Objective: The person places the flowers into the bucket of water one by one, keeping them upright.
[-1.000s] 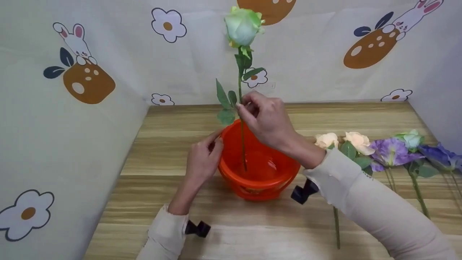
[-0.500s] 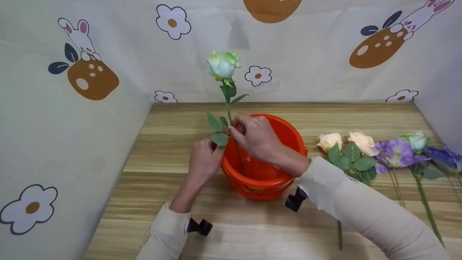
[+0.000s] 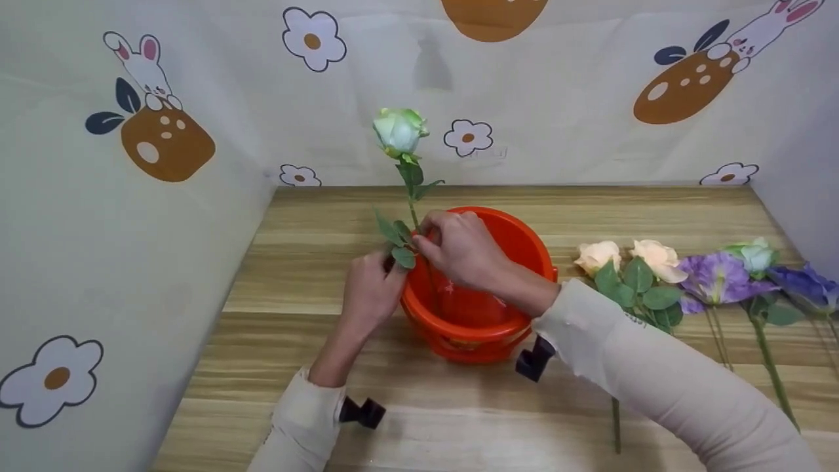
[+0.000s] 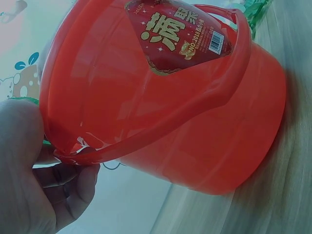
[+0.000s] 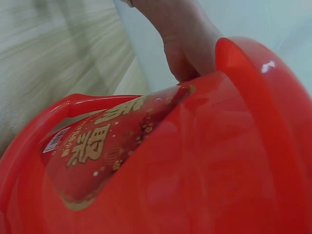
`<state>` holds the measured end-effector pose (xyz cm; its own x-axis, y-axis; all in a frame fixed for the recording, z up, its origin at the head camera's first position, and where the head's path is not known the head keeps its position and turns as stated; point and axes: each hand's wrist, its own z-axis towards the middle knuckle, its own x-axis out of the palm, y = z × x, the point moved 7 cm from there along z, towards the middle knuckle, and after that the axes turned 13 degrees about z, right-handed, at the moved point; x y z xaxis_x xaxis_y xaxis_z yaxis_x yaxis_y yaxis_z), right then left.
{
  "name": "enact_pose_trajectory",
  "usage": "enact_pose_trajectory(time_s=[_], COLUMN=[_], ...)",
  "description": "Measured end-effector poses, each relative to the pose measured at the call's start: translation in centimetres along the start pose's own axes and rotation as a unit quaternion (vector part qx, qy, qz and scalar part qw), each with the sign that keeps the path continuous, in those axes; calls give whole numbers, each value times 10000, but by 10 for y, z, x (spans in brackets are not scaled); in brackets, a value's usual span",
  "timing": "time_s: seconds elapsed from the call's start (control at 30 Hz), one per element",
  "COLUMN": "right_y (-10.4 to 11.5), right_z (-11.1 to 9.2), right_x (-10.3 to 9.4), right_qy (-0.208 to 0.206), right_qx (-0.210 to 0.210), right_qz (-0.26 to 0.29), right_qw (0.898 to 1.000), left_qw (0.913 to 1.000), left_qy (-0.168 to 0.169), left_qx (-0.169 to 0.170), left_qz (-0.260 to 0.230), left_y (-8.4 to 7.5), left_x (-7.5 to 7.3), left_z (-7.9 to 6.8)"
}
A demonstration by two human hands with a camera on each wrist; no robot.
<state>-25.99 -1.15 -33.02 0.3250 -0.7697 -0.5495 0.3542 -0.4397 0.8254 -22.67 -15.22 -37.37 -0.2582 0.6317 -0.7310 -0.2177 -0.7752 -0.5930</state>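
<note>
A pale green rose [image 3: 400, 133] on a long leafy stem leans slightly left, its lower stem down inside the orange-red bucket [image 3: 482, 332]. My right hand [image 3: 462, 249] pinches the stem over the bucket's left part. At the left rim, my left hand [image 3: 372, 295] grips the bucket; the rose's lower leaves [image 3: 403, 257] overlap its fingertips in the head view. In the left wrist view, the curled fingers [image 4: 85, 185] hold the rim where the bucket handle [image 4: 195, 109] joins. The right wrist view is mostly filled by the bucket wall [image 5: 195, 170], with the left hand [image 5: 190, 41] beyond it.
On the wooden table [image 3: 295, 275], right of the bucket, lie two peach roses [image 3: 655, 259], a light purple flower [image 3: 718, 278], another pale green rose [image 3: 757, 255] and a dark purple flower [image 3: 806, 288]. A printed backdrop [image 3: 367, 78] stands behind and at the sides.
The rose has come down and a little left in my right hand, its stem lower in the bucket. My left hand stays at the left rim, now gripping it more closely.
</note>
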Motion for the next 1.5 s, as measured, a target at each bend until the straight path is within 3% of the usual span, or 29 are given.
enact_pose_trajectory(time_s=[0.23,0.83,1.5], right_y=[-3,-14,-18], right_z=[3,7,5], right_x=[2,1,-8], right_qy=[75,344,463], right_qx=[126,499,565], right_qz=[-103,-37,56], right_qw=[9998,9982,9973], left_qw=[9997,9998,9991], left_qy=[64,-64,-53], left_qx=[-234,-134,-261], left_qz=[-91,-136,-332], left_y=[2,2,4], left_x=[2,0,1], left_z=[0,-2,-1])
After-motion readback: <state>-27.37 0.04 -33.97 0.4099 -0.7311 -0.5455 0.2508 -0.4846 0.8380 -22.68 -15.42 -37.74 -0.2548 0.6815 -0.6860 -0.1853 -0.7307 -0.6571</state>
